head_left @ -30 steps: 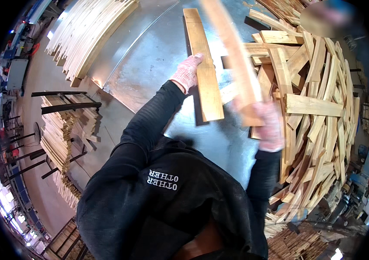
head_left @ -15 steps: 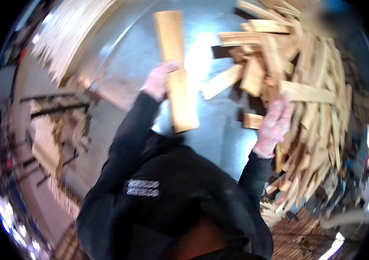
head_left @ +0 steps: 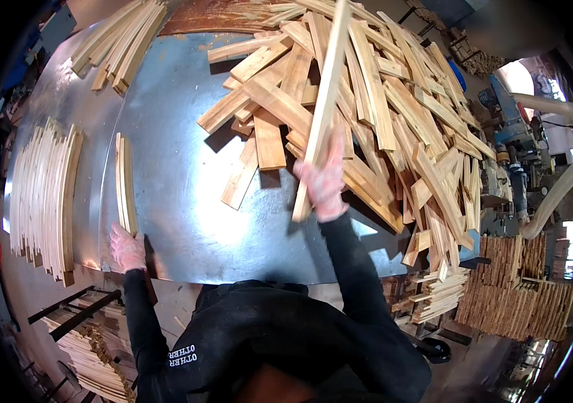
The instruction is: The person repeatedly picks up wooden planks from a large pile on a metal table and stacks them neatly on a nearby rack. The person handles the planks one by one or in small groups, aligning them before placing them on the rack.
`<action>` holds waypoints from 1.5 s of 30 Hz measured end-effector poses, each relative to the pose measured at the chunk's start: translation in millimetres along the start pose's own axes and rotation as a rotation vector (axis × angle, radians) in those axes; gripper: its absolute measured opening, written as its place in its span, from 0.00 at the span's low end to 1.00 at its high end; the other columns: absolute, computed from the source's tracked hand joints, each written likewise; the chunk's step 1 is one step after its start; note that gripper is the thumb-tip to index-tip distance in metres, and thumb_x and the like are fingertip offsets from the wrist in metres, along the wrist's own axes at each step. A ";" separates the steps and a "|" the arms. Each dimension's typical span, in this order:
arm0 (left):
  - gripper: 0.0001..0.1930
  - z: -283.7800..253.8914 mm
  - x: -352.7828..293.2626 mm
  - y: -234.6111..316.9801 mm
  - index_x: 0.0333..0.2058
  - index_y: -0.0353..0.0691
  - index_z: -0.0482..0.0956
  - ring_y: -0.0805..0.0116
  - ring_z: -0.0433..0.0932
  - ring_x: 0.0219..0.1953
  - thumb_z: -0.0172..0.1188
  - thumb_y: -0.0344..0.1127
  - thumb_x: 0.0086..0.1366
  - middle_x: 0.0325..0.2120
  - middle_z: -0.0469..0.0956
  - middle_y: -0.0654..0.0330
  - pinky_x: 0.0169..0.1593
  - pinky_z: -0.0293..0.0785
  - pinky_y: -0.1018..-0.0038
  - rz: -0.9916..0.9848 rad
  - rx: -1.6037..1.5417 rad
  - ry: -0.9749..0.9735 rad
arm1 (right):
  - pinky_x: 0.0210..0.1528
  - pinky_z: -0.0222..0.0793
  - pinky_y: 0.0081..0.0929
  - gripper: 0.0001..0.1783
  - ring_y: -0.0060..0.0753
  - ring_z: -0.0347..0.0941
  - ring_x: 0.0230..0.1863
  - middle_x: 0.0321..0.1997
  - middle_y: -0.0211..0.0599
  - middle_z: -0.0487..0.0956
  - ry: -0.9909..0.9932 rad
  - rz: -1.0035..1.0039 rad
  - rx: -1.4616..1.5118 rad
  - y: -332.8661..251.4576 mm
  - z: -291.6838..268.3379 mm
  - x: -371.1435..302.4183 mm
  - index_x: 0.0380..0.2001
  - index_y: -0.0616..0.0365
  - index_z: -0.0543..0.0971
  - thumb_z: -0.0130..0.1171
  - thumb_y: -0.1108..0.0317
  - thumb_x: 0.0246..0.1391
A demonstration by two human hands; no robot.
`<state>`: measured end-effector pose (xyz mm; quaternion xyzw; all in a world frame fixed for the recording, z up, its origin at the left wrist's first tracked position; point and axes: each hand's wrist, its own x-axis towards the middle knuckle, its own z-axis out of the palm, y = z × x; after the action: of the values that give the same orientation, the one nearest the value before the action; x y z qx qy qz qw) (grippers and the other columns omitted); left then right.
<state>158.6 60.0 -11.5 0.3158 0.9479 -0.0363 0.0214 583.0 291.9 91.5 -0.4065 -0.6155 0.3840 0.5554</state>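
Observation:
My left hand (head_left: 128, 247), in a pinkish-white glove, is closed on the near end of a narrow wooden board (head_left: 124, 181) on the left of the metal table. That board stands on edge; a line along its top suggests two boards together, but I cannot tell. My right hand (head_left: 326, 185), gloved alike, grips a long pale wooden strip (head_left: 325, 94) near its lower end, thumb to the left and fingers to the right. The strip slants up and away across a large loose pile of boards (head_left: 367, 87).
The metal table (head_left: 172, 101) has a row of boards on edge (head_left: 44, 198) at its left and a fanned bundle (head_left: 121, 43) at the far left. Racked wood (head_left: 91, 349) stands below left; stacked wood (head_left: 515, 289) and machinery (head_left: 508, 154) are at right.
The view has swung and shows more of the table. My left hand has moved left, now with a board on edge instead of flat. My right hand now grips a long strip over the pile.

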 end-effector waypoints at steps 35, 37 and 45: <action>0.21 -0.6 -23.2 252.0 0.50 0.31 0.71 0.53 0.79 0.36 0.56 0.32 0.58 0.36 0.75 0.48 0.44 0.79 0.57 -0.039 -1.299 -0.451 | 0.76 0.52 0.49 0.76 0.69 0.48 0.78 0.76 0.74 0.51 -0.272 0.537 -1.100 61.2 -91.6 109.4 0.78 0.57 0.42 0.70 0.26 0.40; 0.29 -11.1 -13.8 207.0 0.56 0.30 0.69 0.52 0.79 0.39 0.60 0.38 0.57 0.39 0.76 0.44 0.47 0.79 0.55 -0.250 -2.390 -1.003 | 0.76 0.53 0.46 0.71 0.64 0.50 0.77 0.78 0.69 0.49 -0.201 0.489 -0.997 52.7 -78.7 98.6 0.78 0.56 0.45 0.74 0.36 0.42; 0.42 -8.3 -108.0 108.3 0.64 0.30 0.64 0.46 0.81 0.46 0.67 0.56 0.64 0.52 0.75 0.36 0.52 0.81 0.50 -0.155 -2.562 -1.348 | 0.72 0.61 0.51 0.60 0.67 0.60 0.71 0.71 0.66 0.61 -0.427 -0.081 -0.969 10.1 -24.5 -7.2 0.76 0.51 0.54 0.73 0.61 0.39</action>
<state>309.9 82.6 -2.4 -0.0477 0.1533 0.6802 0.7152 608.5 289.5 81.7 -0.5051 -0.8371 0.1080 0.1804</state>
